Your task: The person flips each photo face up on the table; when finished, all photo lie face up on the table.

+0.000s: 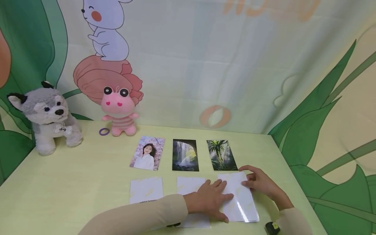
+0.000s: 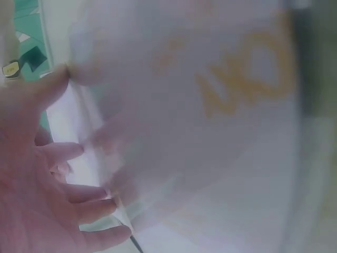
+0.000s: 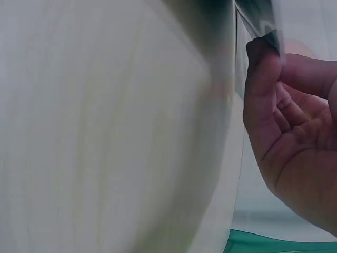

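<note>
In the head view, my left hand [image 1: 210, 199] lies flat with fingers spread across the middle white sheet [image 1: 191, 180] and onto the left part of a glossy white sheet [image 1: 239, 205] with pale yellow print. My right hand [image 1: 261, 182] pinches that glossy sheet's upper right edge between thumb and index finger. In the right wrist view, the thumb and index finger [image 3: 263, 58] grip a shiny edge. The left wrist view shows my left fingertips [image 2: 105, 194] touching a smooth reflecting surface. A third white sheet [image 1: 146, 189] lies further left, partly covered by my left sleeve.
Behind the sheets lie a portrait photo [image 1: 147, 153], a waterfall photo [image 1: 185, 155] and a green plant photo [image 1: 221, 155]. A husky plush [image 1: 54, 117], a pink plush [image 1: 121, 112] and a purple ring [image 1: 104, 131] are at the back left. A printed curtain [image 1: 235, 65] hangs behind.
</note>
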A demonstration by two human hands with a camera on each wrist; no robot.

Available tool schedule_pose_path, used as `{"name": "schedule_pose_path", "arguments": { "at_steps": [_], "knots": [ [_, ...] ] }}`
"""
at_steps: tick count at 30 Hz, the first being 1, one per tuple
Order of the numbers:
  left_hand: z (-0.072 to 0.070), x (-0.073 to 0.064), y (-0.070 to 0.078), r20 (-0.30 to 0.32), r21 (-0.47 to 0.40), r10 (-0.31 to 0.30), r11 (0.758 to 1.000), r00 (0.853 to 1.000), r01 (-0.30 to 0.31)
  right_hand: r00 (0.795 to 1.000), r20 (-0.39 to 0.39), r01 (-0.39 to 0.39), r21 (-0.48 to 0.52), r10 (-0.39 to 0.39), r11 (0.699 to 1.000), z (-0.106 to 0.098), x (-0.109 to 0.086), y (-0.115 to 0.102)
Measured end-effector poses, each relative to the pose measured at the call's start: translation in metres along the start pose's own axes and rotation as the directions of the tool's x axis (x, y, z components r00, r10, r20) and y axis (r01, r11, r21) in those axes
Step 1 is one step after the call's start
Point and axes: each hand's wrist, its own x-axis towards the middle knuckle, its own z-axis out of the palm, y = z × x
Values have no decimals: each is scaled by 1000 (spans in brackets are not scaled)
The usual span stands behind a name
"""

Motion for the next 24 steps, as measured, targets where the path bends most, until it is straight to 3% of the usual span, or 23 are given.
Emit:
{"name": "schedule_pose_path", "arguments": {
  "at_steps": [7, 13, 20, 22, 24],
  "knots": [
    [-7, -1, 3, -51, -34, -8, 999, 999, 7, 1000, 6, 17, 122, -18, 992, -10, -5, -3],
    [-14, 0, 6, -179, -108, 36, 993, 983, -56, 998, -46, 49, 215, -40, 975, -18, -9, -12],
    [-21, 4, 6, -320, -134, 63, 985, 945, -111, 989, -107, 135, 374, -102, 918, -20, -5, -22],
    [-22, 7, 6, -370, -144, 59, 982, 927, -119, 986, -117, 159, 412, -121, 897, -20, -2, -26],
    [-22, 9, 4, -441, -134, 67, 981, 895, -139, 984, -121, 174, 440, -134, 881, -20, -1, -29]
  ]
}}
